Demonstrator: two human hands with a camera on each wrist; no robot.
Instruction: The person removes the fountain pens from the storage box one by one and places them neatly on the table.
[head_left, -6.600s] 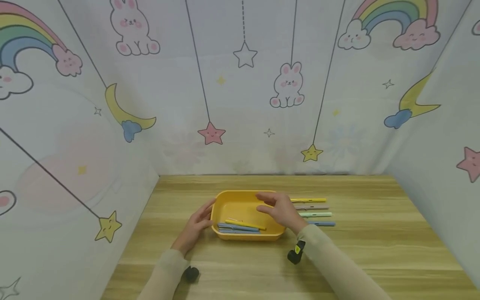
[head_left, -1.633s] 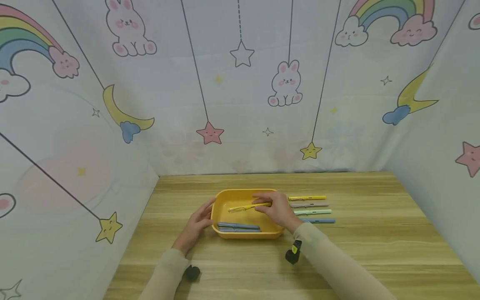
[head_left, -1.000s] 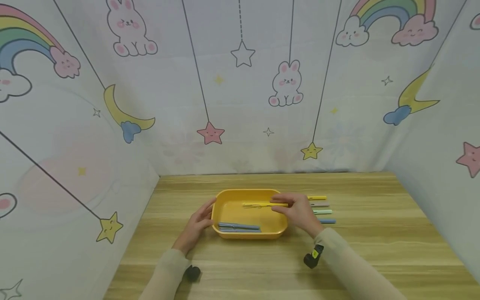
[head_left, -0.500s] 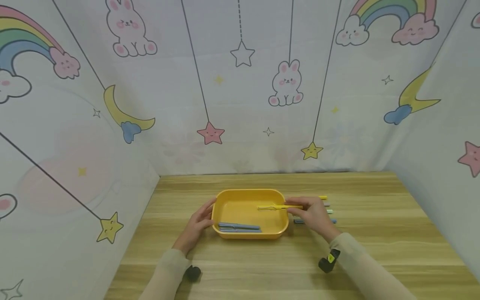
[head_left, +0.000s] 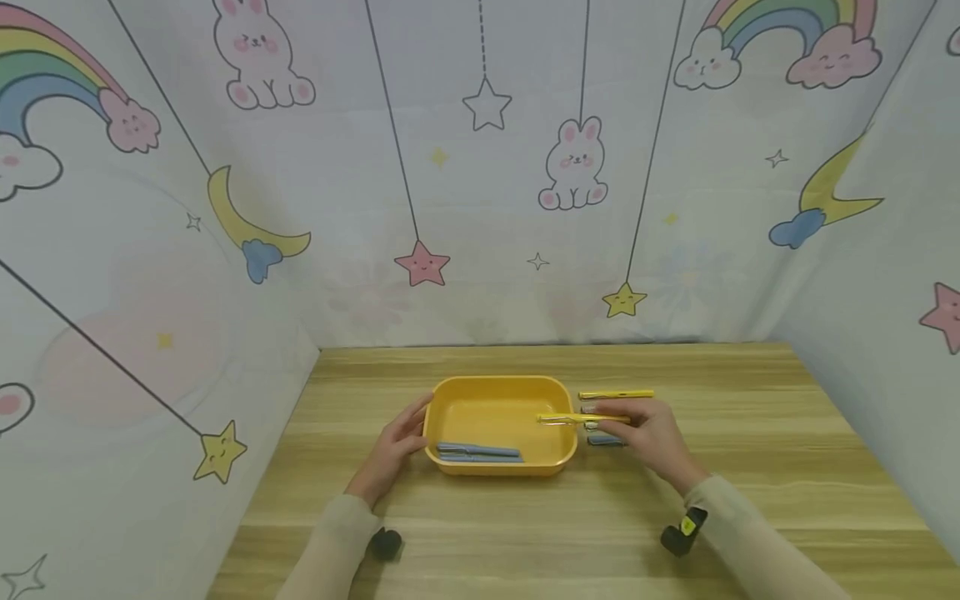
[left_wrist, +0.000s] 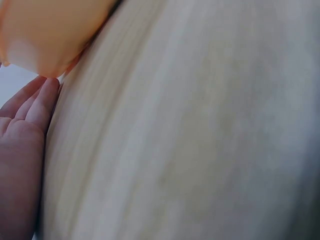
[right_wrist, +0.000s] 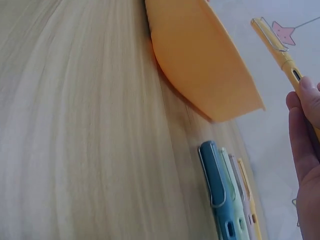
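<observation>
A yellow pen [head_left: 573, 418] is pinched between the thumb and fingers of my right hand [head_left: 656, 433], its clip end over the right rim of the yellow tray [head_left: 502, 470]. In the right wrist view this pen [right_wrist: 275, 45] is held up off the table. My left hand [head_left: 388, 454] touches the tray's left side with nearly straight fingers. Two blue pens [head_left: 480, 452] lie in the tray's near part. Right of the tray is a row of pens: yellow [head_left: 617, 393], greyish pink, mint green [right_wrist: 230, 175] and blue [right_wrist: 216, 175]. My right hand partly hides them in the head view.
A wood-grain table [head_left: 510, 533] carries everything. White curtains [head_left: 495, 308] printed with stars, rabbits and rainbows stand behind it and at both sides. A small black camera [head_left: 682, 533] sits on the right wrist, another [head_left: 386, 544] on the left.
The yellow pen lay on the blue pens in the tray; my right hand has picked it up and carried it right, past the tray's rim. My left hand stays put.
</observation>
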